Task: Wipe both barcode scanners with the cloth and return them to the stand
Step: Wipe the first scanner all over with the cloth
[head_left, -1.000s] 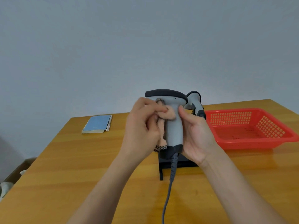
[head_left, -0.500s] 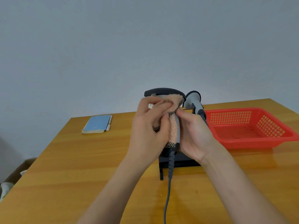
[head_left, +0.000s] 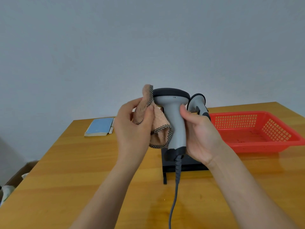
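— Hands first: what are they doing?

— Her or his right hand (head_left: 200, 132) is curled round the handle of the grey barcode scanner (head_left: 175, 119), holding it upright above the wooden table (head_left: 66, 171). The left hand (head_left: 132, 128) pinches a tan cloth (head_left: 157, 123) with a checked border, bunched up just beside the scanner's handle and head, on its left side. Whether the cloth actually touches the plastic I can't quite tell from where I stand.

— And the cord?

— A grey cable (head_left: 175, 187) drops from the scanner's dark base down toward the table's near edge.

— Where's the other one?

— The second scanner (head_left: 197, 103) sits behind the right hand, seemingly on the black stand (head_left: 184, 164), which rests on the table under the held scanner.

— Any brand or label you can read?

— None legible. There are two tiny dots on the grey head under its dark cap, nothing more.

— What else is about?

— A red plastic basket (head_left: 280, 134) to the right of the stand, a blue-covered notebook (head_left: 99, 127) far left by the wall, and a cardboard box (head_left: 18, 176) on the floor beside the table.
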